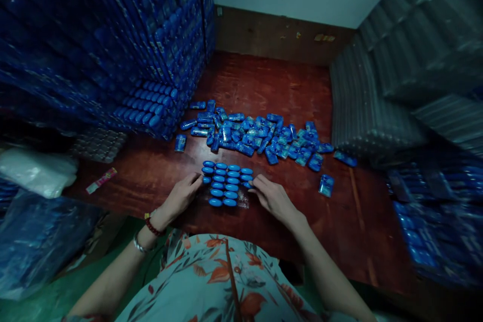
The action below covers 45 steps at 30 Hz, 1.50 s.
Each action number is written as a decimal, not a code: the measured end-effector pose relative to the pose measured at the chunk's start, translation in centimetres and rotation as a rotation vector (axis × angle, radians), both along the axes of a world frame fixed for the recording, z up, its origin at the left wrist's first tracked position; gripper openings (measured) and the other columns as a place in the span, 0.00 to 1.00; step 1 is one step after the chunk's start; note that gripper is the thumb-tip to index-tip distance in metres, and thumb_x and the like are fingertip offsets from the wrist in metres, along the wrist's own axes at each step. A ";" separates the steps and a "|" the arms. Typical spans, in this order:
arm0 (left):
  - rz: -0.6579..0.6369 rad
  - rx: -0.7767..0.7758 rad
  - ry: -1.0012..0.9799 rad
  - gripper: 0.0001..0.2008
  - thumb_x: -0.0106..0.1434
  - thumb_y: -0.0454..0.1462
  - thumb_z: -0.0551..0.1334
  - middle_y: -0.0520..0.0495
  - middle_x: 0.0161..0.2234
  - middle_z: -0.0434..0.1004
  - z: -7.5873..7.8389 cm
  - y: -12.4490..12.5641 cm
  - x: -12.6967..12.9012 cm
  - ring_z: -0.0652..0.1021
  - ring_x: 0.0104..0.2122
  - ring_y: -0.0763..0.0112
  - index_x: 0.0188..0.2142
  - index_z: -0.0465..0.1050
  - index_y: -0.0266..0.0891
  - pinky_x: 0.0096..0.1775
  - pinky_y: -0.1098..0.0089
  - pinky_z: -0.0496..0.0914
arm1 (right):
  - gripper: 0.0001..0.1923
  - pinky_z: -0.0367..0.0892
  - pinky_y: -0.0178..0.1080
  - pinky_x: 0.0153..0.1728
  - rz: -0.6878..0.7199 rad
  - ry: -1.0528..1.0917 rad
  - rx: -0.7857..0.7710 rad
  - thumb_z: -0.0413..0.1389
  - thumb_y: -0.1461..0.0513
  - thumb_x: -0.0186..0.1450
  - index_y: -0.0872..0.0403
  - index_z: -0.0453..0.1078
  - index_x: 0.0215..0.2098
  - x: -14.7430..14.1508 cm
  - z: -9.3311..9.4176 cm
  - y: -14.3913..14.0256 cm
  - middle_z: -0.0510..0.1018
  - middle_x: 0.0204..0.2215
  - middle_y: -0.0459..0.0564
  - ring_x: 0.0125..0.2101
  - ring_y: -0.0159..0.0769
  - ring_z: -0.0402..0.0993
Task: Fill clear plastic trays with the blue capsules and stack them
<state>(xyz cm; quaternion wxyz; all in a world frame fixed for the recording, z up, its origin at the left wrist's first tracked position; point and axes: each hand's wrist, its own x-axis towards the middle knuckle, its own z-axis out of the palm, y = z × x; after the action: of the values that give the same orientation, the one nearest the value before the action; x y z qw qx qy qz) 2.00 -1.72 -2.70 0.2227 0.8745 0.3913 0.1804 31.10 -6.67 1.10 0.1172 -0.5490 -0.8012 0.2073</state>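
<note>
Rows of small blue packs with glossy oval ends [224,186] stand side by side on the table in front of me, with a patch of clear plastic tray [243,199] showing at the lower right. My left hand [183,193] is at the left side of the rows, its fingertips closed on a blue pack at the edge. On the opposite side, my right hand [272,196] pinches another blue pack at the right edge. Behind the rows lies a loose heap of blue packs [249,136] with clear wrapping.
Tall stacks of filled blue trays [166,35] rise at the left. Grey clear-plastic trays [362,95] are piled at the right. A single blue pack [326,185] lies right of the heap. A pink-and-yellow strip [101,180] and white plastic bag [37,171] are at left.
</note>
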 end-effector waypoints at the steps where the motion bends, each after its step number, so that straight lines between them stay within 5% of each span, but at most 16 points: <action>1: -0.031 0.002 0.044 0.12 0.66 0.31 0.47 0.46 0.36 0.68 0.6 0.4 0.1 0.70 0.32 0.71 0.43 0.66 0.38 0.34 0.72 0.66 | 0.09 0.62 0.32 0.32 -0.004 0.016 -0.014 0.44 0.63 0.69 0.53 0.66 0.39 0.2 0.1 0.2 0.69 0.34 0.48 0.31 0.32 0.68; 9: -0.250 0.003 0.274 0.10 0.64 0.29 0.49 0.45 0.36 0.68 3.1 2.6 1.0 0.69 0.33 0.69 0.39 0.66 0.39 0.36 0.70 0.67 | 0.13 0.62 0.33 0.33 0.003 -0.310 -0.041 0.46 0.71 0.64 0.52 0.67 0.41 -2.8 1.2 0.0 0.71 0.39 0.51 0.35 0.34 0.70; 14: -0.146 0.048 0.272 0.13 0.64 0.29 0.50 0.42 0.41 0.71 2.1 1.9 0.8 0.71 0.38 0.65 0.44 0.67 0.40 0.40 0.66 0.69 | 0.16 0.63 0.37 0.34 -0.121 -0.453 -0.016 0.47 0.70 0.64 0.53 0.68 0.47 -4.8 1.1 -0.9 0.74 0.39 0.56 0.35 0.38 0.71; 18: 0.078 0.113 0.055 0.12 0.66 0.34 0.51 0.41 0.43 0.72 1.0 1.2 0.2 0.72 0.42 0.63 0.46 0.69 0.41 0.43 0.64 0.68 | 0.15 0.63 0.34 0.34 -0.229 -0.301 0.069 0.45 0.62 0.69 0.50 0.69 0.49 -3.2 0.5 -1.6 0.76 0.37 0.51 0.35 0.36 0.72; 22: 0.485 0.074 -0.208 0.14 0.68 0.38 0.48 0.42 0.41 0.71 -0.2 3.5 0.0 0.73 0.40 0.65 0.45 0.69 0.39 0.43 0.66 0.69 | 0.19 0.63 0.33 0.36 -0.595 -0.163 0.133 0.41 0.56 0.70 0.51 0.71 0.48 0.2 -0.7 0.5 0.75 0.41 0.51 0.39 0.35 0.72; 26: 0.725 0.095 0.036 0.17 0.66 0.40 0.51 0.35 0.45 0.69 -0.9 8.1 0.4 0.70 0.44 0.55 0.49 0.67 0.33 0.45 0.56 0.66 | 0.19 0.63 0.38 0.37 -0.841 -0.285 0.050 0.43 0.55 0.69 0.55 0.65 0.52 2.0 -2.1 5.0 0.72 0.46 0.56 0.44 0.43 0.70; 31: 0.670 0.091 0.262 0.17 0.65 0.36 0.49 0.32 0.45 0.68 -1.4 9.3 1.0 0.69 0.44 0.50 0.49 0.67 0.32 0.42 0.55 0.66 | 0.23 0.64 0.38 0.36 -0.743 -0.343 -0.059 0.47 0.58 0.67 0.57 0.54 0.58 2.2 -2.3 6.2 0.69 0.49 0.59 0.46 0.45 0.70; 35: 0.610 0.026 0.094 0.17 0.64 0.35 0.51 0.39 0.38 0.71 -2.4 6.0 0.2 0.71 0.40 0.57 0.51 0.64 0.34 0.40 0.59 0.68 | 0.24 0.63 0.38 0.32 -0.543 -0.445 -0.230 0.48 0.58 0.66 0.52 0.53 0.60 2.3 -1.7 2.7 0.68 0.48 0.58 0.40 0.44 0.73; 39: 0.711 -0.076 -0.134 0.21 0.63 0.42 0.55 0.43 0.37 0.70 -2.7 4.2 -1.3 0.72 0.35 0.64 0.53 0.58 0.35 0.39 0.64 0.69 | 0.23 0.62 0.36 0.31 -0.456 -0.458 -0.358 0.49 0.60 0.64 0.53 0.56 0.57 1.7 -1.2 -1.0 0.71 0.44 0.58 0.35 0.41 0.74; 42: 0.784 -0.014 -0.138 0.22 0.63 0.43 0.55 0.39 0.44 0.66 -2.2 5.4 -2.7 0.72 0.40 0.62 0.54 0.58 0.35 0.43 0.62 0.68 | 0.21 0.63 0.36 0.31 -0.493 -0.239 -0.365 0.51 0.61 0.61 0.55 0.60 0.52 1.4 -1.2 -2.8 0.73 0.37 0.54 0.32 0.38 0.73; 45: 0.700 -0.032 0.038 0.22 0.61 0.43 0.57 0.37 0.48 0.64 -1.8 7.1 -4.5 0.70 0.45 0.57 0.52 0.65 0.35 0.48 0.58 0.65 | 0.19 0.64 0.34 0.27 -0.554 0.245 -0.379 0.53 0.55 0.60 0.53 0.60 0.47 1.6 -1.7 -3.8 0.72 0.27 0.45 0.25 0.33 0.71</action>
<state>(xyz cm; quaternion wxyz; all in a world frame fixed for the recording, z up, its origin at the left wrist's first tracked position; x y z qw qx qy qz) -2.55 5.37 -4.46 0.1535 0.6869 0.6743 0.2234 32.69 -10.43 -0.59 0.1603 -0.7283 -0.5494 0.3769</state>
